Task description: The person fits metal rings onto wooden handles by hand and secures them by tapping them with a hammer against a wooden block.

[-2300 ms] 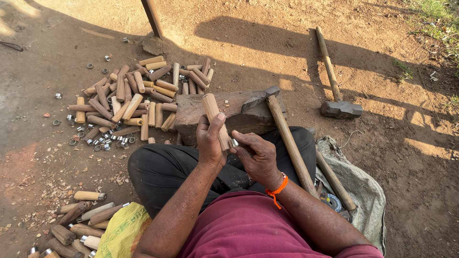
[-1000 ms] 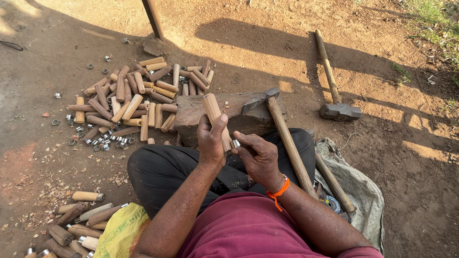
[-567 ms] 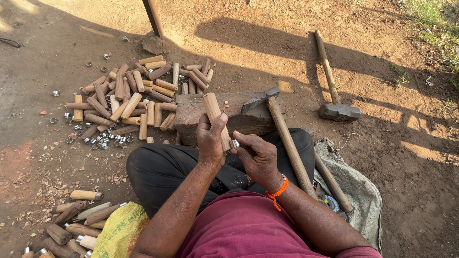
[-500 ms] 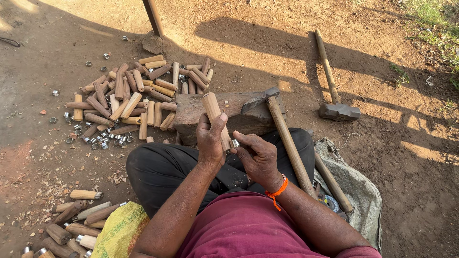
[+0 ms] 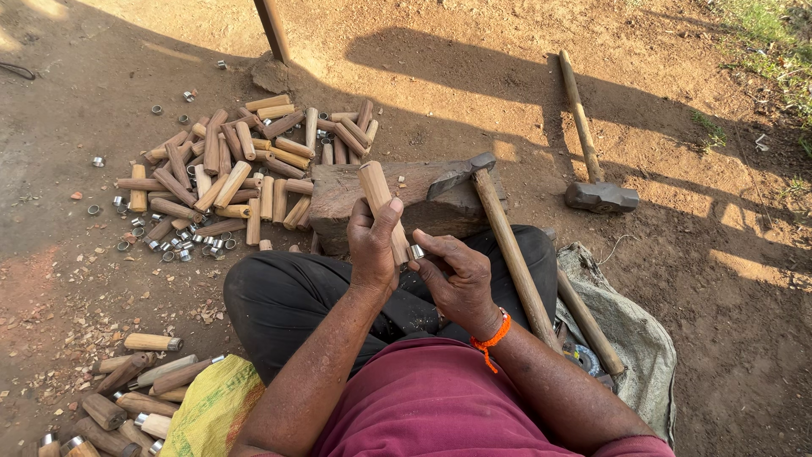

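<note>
- While the person sits on the dirt, the left hand (image 5: 374, 250) is wrapped tight around a round, light brown wooden handle (image 5: 382, 208), tilted over the lap.
- The right hand (image 5: 457, 275) pinches a small silver metal ring (image 5: 416, 251) at the handle's lower end.
- A long wooden-handled hammer (image 5: 504, 239) leans on the grey stone block (image 5: 338, 196) just beyond.

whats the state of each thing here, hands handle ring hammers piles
left hand: gripping handle
handle: tilted, held off the block
right hand: pinching ring at handle's lower end
ring: at handle's end
hammer: head resting on block
sledgehammer: lying on dirt
handle pile: loose on ground
</note>
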